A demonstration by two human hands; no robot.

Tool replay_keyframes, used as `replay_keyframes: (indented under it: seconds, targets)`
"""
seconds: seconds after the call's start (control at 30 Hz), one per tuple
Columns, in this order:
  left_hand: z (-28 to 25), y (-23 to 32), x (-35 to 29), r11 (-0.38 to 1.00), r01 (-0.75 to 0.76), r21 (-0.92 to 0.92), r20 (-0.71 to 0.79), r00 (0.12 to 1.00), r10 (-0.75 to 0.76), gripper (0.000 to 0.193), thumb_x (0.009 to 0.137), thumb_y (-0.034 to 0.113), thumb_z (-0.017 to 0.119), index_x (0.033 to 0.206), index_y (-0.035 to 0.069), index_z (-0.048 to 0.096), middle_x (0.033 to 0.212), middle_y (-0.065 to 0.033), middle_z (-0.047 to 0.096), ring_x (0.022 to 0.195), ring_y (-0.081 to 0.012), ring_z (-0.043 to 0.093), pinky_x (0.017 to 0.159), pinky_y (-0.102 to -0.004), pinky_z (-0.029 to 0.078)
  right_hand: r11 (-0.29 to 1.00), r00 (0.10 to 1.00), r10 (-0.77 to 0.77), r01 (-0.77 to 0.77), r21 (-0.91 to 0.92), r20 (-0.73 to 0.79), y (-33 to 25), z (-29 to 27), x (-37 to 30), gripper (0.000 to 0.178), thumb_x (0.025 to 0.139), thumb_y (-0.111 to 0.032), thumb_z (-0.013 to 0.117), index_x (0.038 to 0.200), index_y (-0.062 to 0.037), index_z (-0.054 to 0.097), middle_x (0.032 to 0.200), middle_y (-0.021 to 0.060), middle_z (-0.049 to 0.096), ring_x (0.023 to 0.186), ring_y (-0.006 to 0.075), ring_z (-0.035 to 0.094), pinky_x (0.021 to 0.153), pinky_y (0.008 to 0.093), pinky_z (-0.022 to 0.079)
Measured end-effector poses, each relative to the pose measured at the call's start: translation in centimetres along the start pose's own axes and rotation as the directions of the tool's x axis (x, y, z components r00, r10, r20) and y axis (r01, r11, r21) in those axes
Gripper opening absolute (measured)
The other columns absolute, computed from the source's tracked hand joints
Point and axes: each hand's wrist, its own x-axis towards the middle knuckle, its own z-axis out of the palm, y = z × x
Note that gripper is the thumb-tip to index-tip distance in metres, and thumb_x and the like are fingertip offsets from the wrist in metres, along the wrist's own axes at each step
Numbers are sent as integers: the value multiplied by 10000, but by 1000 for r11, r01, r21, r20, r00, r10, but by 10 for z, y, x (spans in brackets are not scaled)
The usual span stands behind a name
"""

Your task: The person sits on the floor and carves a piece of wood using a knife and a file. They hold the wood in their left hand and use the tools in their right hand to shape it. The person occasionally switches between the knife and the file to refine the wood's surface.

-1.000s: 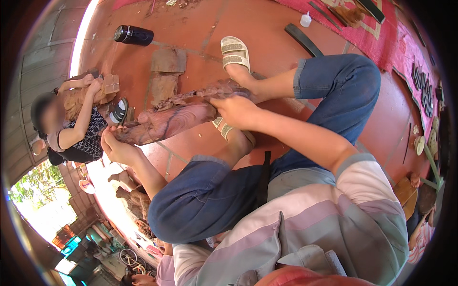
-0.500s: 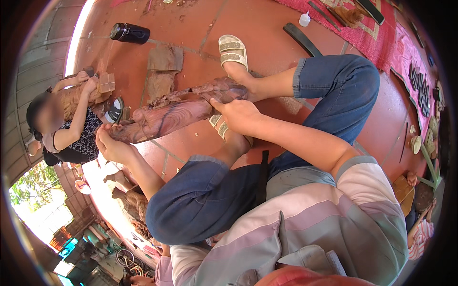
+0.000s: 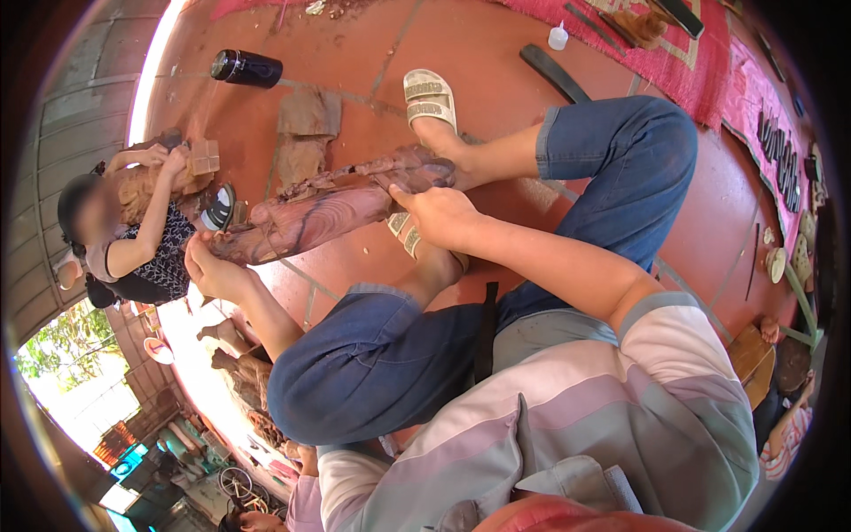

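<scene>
A long reddish-brown wood carving (image 3: 310, 222) with swirling dark grain lies slantwise in front of me, its right end by my sandalled foot. At the lower left end, my left hand (image 3: 219, 270) is closed round the tip of the carving. Near the other end my right hand (image 3: 436, 215) rests against the wood, index finger stretched along the surface and the other fingers curled under. Whatever those curled fingers may hold is hidden. Both feet, in pale sandals (image 3: 431, 96), stand on either side of the carving.
A brown cloth (image 3: 308, 124) and a dark flask (image 3: 246, 68) lie on the red tiles beyond. A person (image 3: 133, 230) at the left handles another wood piece. Rows of dark tools (image 3: 778, 151) lie on pink cloth at right, near a small white bottle (image 3: 558, 36) and a black curved strip (image 3: 554, 74).
The view has shifted slightly. Both hands stay at about the same places on the carving, which has hardly moved.
</scene>
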Motion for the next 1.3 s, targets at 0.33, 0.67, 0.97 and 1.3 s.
replay_keyframes:
  seconds: [0.33,0.67,0.97,1.3]
  targets:
    - [-3,15,-5,1000,-14,-3,-32,999,13,125,852,103,544,869,-15,582,774,-54,591,672,-124,550,595,-244,475,999,999,-29,28,-28,-45,-2,12,10,541,769,-89,514,1304,-90,435,754,205,635,722,336,638,636,447,502]
    - [10,11,-5,998,-16,68,18,1000,15,153,866,105,519,864,-28,595,771,-48,586,674,-124,548,598,-239,471,997,998,-27,23,-68,-64,13,2,12,518,776,-99,503,1291,-99,450,831,209,641,793,332,640,674,445,503]
    - [1,10,-13,999,-21,29,-2,1000,21,152,866,118,526,870,-22,585,790,-52,584,694,-126,545,623,-247,469,1000,1000,18,-18,3,9,-5,-4,0,443,778,-113,537,1216,-56,501,909,195,645,871,335,632,720,432,504]
    - [4,10,-9,1000,-16,2,-2,1000,16,150,857,107,547,928,-19,587,810,-67,603,724,-131,571,633,-248,489,1000,999,-8,7,-27,-50,7,12,1,527,794,-106,499,1317,-111,436,758,197,640,722,344,641,647,442,501]
